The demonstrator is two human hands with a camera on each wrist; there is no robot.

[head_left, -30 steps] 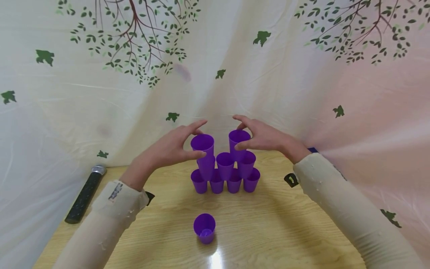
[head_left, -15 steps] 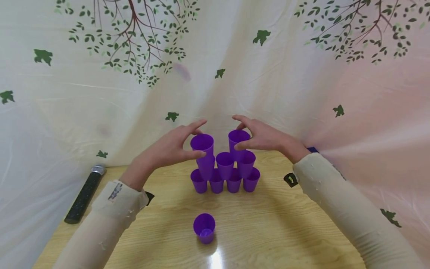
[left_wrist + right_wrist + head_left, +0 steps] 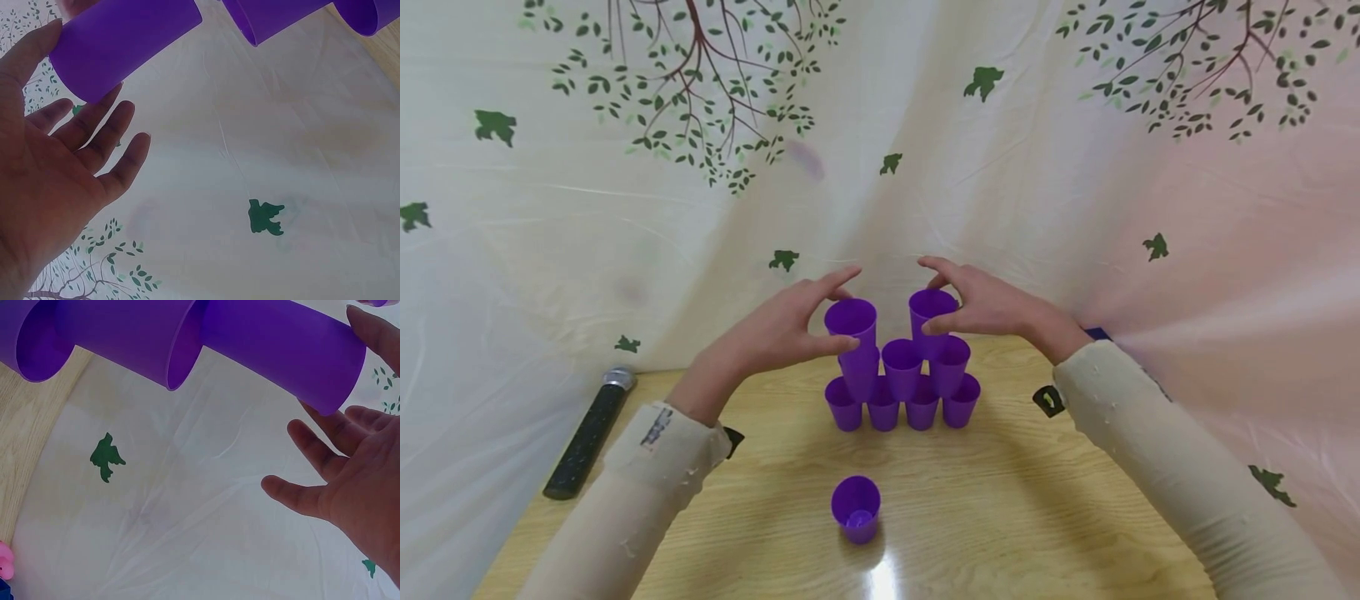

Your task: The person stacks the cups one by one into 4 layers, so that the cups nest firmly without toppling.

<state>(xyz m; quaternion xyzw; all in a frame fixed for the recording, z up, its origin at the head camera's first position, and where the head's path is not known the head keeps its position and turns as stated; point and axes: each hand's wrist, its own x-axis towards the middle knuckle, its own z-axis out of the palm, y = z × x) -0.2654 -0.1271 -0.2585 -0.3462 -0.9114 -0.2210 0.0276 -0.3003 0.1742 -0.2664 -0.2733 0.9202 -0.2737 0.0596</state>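
Several purple cups stand stacked, mouths up, at the back of the wooden table. The bottom row [image 3: 921, 414] bears a second row, with its middle cup [image 3: 902, 371] plainly in sight. Two more cups sit on top, apart from each other. My left hand [image 3: 775, 327] pinches the upper left cup [image 3: 128, 47] at the rim, thumb on the near side and fingers behind. Likewise, my right hand [image 3: 992, 302] holds the upper right cup [image 3: 284, 353] by its rim. A lone purple cup [image 3: 856, 510] stands upright nearer to me.
A black microphone-like stick [image 3: 587, 437] with a silver end lies at the table's left edge. Close behind the cups hangs a pale cloth [image 3: 880, 217] printed with leaves and branches. Pink [image 3: 5, 561] and blue things peek in at the right wrist view's lower left corner.
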